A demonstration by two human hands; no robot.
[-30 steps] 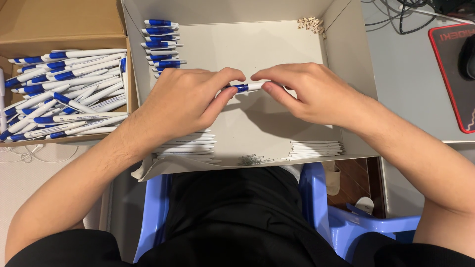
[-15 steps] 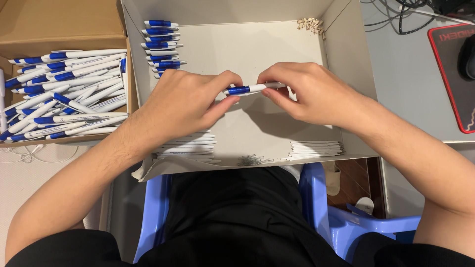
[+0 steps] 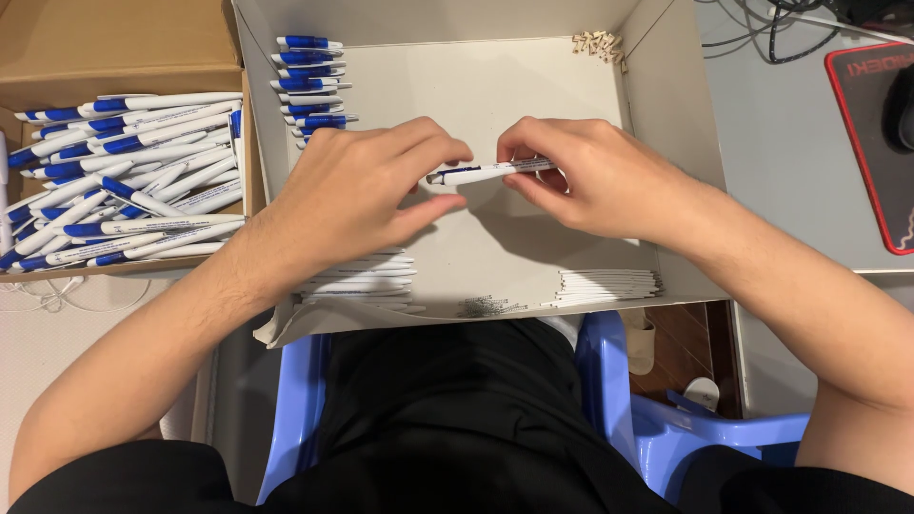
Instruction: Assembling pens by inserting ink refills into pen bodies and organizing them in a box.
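Landmark: open white box (image 3: 476, 95), resting across the lap.
- Inside, centre: left hand (image 3: 357, 195) and right hand (image 3: 595, 176), a pen (image 3: 490, 172) lying crosswise between their fingertips.
- Inside, far left corner: stack of finished pens (image 3: 307, 86).
- Inside, far right corner: heap of small parts (image 3: 598, 44).
- Inside, near wall: pen barrels (image 3: 354, 276) at left, springs (image 3: 488, 306) in the middle, refills (image 3: 609, 283) at right.
- Left of it, touching: cardboard box (image 3: 114, 43) filled with pens.
- Right of it: mouse pad (image 3: 871, 143) on the desk.

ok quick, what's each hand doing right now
Left hand: closed, fingertips pinching the tip end of the white pen.
Right hand: closed on the pen's other end, holding it above the white box.
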